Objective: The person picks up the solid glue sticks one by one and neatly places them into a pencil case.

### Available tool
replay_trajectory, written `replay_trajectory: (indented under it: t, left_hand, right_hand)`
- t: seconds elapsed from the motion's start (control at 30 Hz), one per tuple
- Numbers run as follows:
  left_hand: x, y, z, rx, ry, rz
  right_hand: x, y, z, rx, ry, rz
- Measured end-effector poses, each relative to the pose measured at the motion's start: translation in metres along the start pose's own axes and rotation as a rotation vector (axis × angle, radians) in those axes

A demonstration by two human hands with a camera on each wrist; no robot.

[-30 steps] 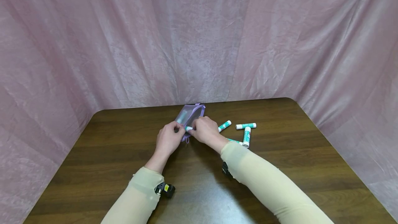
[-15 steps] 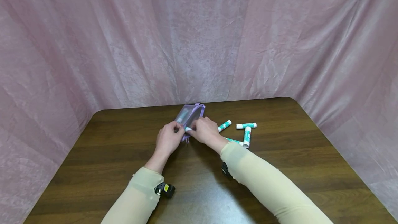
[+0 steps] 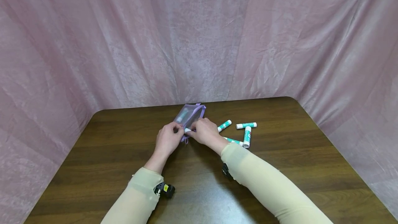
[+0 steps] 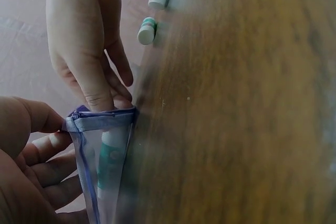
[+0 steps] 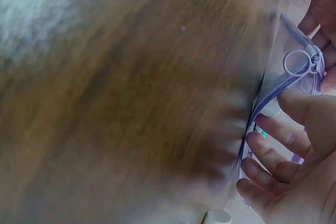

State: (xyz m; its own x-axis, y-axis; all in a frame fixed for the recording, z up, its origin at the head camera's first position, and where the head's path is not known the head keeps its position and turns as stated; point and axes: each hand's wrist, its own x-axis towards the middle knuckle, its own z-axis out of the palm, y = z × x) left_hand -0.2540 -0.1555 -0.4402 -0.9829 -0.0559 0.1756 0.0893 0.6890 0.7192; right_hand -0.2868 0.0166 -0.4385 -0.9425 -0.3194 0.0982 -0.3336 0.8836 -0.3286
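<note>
A purple mesh zip pouch (image 3: pixel 196 114) lies near the far edge of the table, its zip side open. My left hand (image 3: pixel 168 137) pinches the pouch's near corner between thumb and forefinger. At the opening, my right hand (image 3: pixel 206 131) pinches the white end of a glue stick (image 3: pixel 187 130) with thumb and forefinger. In the left wrist view, the teal body of a glue stick (image 4: pixel 108 163) shows through the mesh below the right fingertips. The ring zip pull (image 5: pixel 297 62) hangs by the left fingers. Another teal shape (image 3: pixel 182 115) shows faintly through the pouch's far part.
Right of the right hand, several teal and white glue sticks lie loose: one glue stick (image 3: pixel 224 126) close to the knuckles, another (image 3: pixel 246 126) crosswise behind an upright-pointing one (image 3: pixel 247 137). A pink curtain (image 3: pixel 199 44) hangs behind the wooden table (image 3: pixel 124 127).
The right hand has shifted very slightly toward the body, and the white glue stick end with it. The left hand and the pouch have barely moved.
</note>
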Motion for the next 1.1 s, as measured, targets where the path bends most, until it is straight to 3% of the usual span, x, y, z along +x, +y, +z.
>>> replay_trajectory:
  t: [0.4,0.73,1.1]
  left_hand:
    - [-0.001,-0.002,0.000,0.011,0.000,0.010]
    - [-0.001,0.000,0.000,0.019,0.007,0.011]
    - [-0.002,0.000,0.000,0.021,0.009,0.004]
  right_hand:
    - [-0.008,0.006,-0.012,0.035,-0.014,-0.040]
    - [-0.020,0.028,-0.034,0.019,0.031,-0.043]
    - [-0.028,0.053,-0.051,0.003,-0.025,-0.013]
